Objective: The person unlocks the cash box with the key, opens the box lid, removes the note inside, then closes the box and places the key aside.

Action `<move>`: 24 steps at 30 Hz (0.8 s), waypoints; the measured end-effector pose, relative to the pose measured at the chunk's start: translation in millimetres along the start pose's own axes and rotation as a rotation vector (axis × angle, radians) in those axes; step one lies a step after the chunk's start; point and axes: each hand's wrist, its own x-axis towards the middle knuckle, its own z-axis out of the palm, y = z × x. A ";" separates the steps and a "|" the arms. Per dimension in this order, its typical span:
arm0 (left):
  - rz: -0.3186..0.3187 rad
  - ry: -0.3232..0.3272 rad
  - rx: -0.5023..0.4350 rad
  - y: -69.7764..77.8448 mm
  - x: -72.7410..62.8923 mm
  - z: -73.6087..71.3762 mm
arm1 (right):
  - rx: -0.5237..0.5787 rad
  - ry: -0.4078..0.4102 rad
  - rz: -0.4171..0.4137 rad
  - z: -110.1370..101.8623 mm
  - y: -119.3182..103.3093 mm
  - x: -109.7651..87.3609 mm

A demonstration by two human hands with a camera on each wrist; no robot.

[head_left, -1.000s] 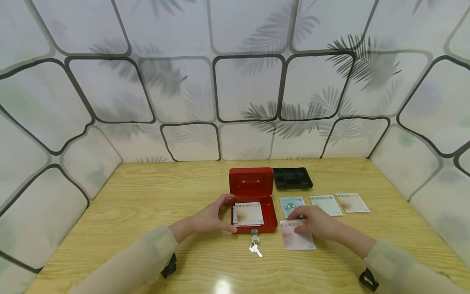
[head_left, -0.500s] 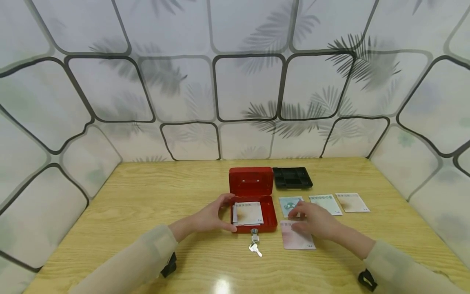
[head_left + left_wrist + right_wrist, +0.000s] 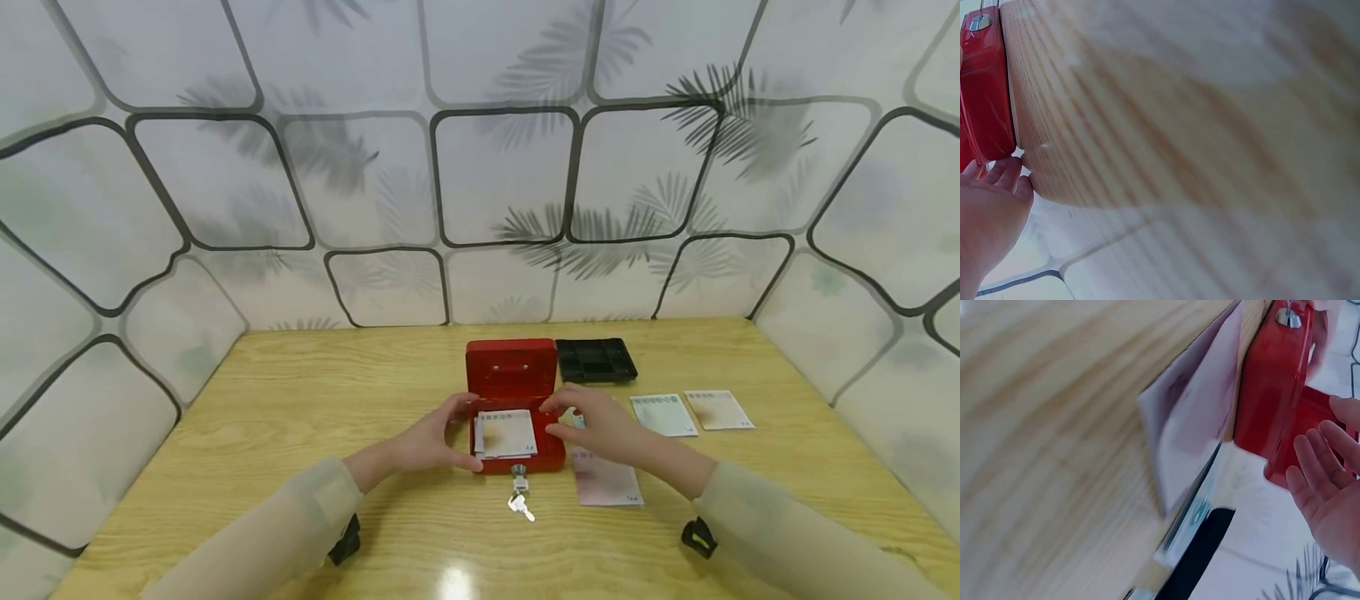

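Observation:
A red cash box (image 3: 554, 454) stands with its lid up and holds a small stack of banknote-like paper slips (image 3: 510, 435). My left hand (image 3: 420, 442) holds the box by its left side, thumb at the front corner and fingers at the back one. Over the right part of the box is my right hand (image 3: 611, 427), fingers apart and nothing held between them. Beneath that hand, a pink slip (image 3: 609, 485) lies on the table and a blue slip (image 3: 576, 418) is mostly hidden. In the right wrist view the pink slip (image 3: 1200, 419) looks folded or layered.
A black compartment tray (image 3: 597, 361) sits behind, right of the raised lid. Farther right lie a green slip (image 3: 663, 415) and a brownish slip (image 3: 718, 410). Keys (image 3: 521, 505) hang from the box's front lock onto the table. A patterned curtain (image 3: 510, 283) borders the table.
My right hand has left the pink and blue slips and moved left to the box's right side. My left hand has stayed in place.

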 end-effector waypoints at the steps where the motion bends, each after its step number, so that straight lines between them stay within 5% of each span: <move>1: 0.001 0.000 -0.002 -0.3 0.1 -0.1 | 0.007 -0.013 0.001 2.0 -2.0 3.8; 16: 0.004 -0.007 -0.002 0.1 0.1 0.3 | 0.059 -0.201 0.080 30.4 -9.1 38.9; 24: 0.015 -0.003 0.009 -0.1 -1.4 -0.9 | 0.000 -0.259 0.107 37.2 -7.1 46.0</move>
